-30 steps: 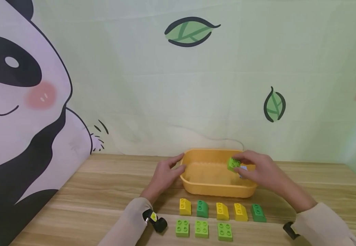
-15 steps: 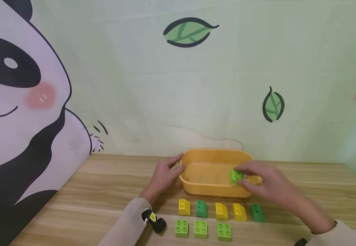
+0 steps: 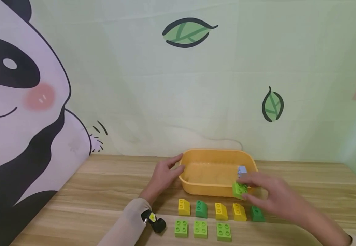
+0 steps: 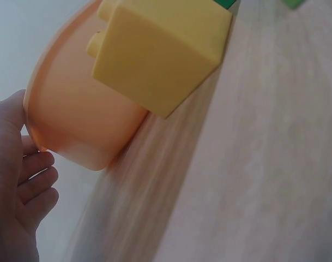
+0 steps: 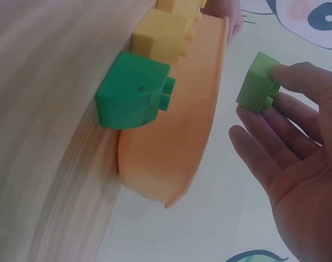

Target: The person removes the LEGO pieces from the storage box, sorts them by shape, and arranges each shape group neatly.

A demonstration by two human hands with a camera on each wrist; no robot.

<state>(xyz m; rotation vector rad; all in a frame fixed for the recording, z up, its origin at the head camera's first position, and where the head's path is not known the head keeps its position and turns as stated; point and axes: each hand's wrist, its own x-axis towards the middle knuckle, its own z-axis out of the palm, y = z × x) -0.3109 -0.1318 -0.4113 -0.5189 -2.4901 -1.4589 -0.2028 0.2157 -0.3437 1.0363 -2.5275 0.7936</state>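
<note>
My right hand pinches a light green building brick between thumb and fingers, just over the front right rim of an orange plastic tub. The right wrist view shows the same brick held at the fingertips, studs toward the palm. My left hand holds the tub's left end; in the left wrist view its thumb and a finger meet at the rim. A light blue piece lies inside the tub at the right, partly covered by my right hand.
Sloped yellow bricks and dark green bricks form a row in front of the tub. Nearer stand three light green bricks on the wooden table. A printed cloth hangs behind the tub.
My right hand has carried the light green brick from over the tub's inside toward its front right rim. More of the light blue piece shows than half a second ago. The left hand stays put.
</note>
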